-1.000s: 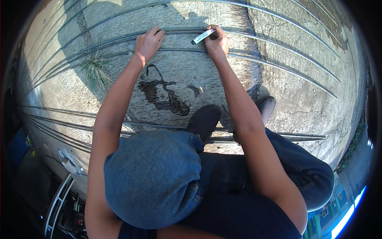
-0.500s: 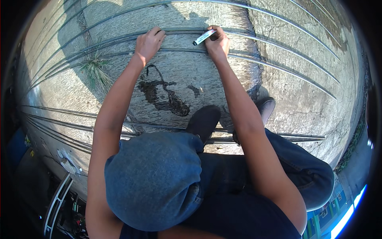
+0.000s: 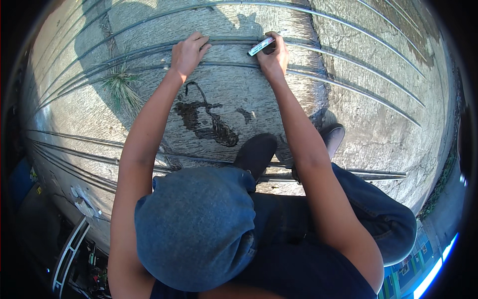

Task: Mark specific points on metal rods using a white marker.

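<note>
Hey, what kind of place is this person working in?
Probably an outdoor work yard or building site. Long steel rods lie in rows on cracked concrete in full sun, and a grass tuft grows from a crack. The right hand holds a marker over a rod.

No packages, labels, signs, screens.

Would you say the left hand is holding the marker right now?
No, the marker is gripped in the right hand, while the left hand presses on the metal rods.
</note>
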`<state>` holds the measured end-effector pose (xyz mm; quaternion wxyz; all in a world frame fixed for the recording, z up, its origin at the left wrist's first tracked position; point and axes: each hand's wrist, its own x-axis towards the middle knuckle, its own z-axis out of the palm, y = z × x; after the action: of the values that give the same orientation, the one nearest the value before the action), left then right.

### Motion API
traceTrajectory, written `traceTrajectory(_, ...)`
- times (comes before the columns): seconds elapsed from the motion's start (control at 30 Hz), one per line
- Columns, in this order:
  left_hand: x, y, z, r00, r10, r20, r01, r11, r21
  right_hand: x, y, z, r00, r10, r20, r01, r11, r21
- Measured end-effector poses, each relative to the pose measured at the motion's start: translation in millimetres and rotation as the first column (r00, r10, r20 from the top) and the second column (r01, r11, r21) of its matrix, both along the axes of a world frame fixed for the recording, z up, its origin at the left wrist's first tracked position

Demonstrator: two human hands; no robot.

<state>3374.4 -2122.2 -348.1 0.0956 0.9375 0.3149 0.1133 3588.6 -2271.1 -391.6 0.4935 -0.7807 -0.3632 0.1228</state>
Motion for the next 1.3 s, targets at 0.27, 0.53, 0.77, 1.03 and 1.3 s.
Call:
traceTrajectory(0.27,1.6,-3.3,1.4,0.999,0.016,-0.035,-0.016,1.0,-0.017,-2.8,-0.8,10.3,1.0,0.006,0.006,-0.006,1.0,-0.026)
traceTrajectory(0.53,5.6,-1.7,10.1,0.997,0.03,-0.077,-0.036,0.996,-0.079,-3.5,-2.1,13.6,0.999,0.052,0.012,-0.052,0.998,-0.025)
traceTrajectory(0.77,-17.8,18.4,12.2,0.995,-0.043,-0.09,0.04,0.999,-0.028,-17.5,13.3,25.2,0.916,0.286,0.281,-0.284,0.958,-0.049)
traceTrajectory(1.03,-86.2,53.9,15.3,0.971,0.054,-0.232,-0.056,0.998,-0.005,-22.1,48.9,22.1,0.838,0.506,0.203,-0.513,0.858,-0.024)
traceTrajectory(1.3,-90.6,68.5,12.1,0.945,-0.065,-0.321,0.083,0.996,0.043,-23.6,48.4,17.2,0.872,0.475,0.116,-0.475,0.879,-0.032)
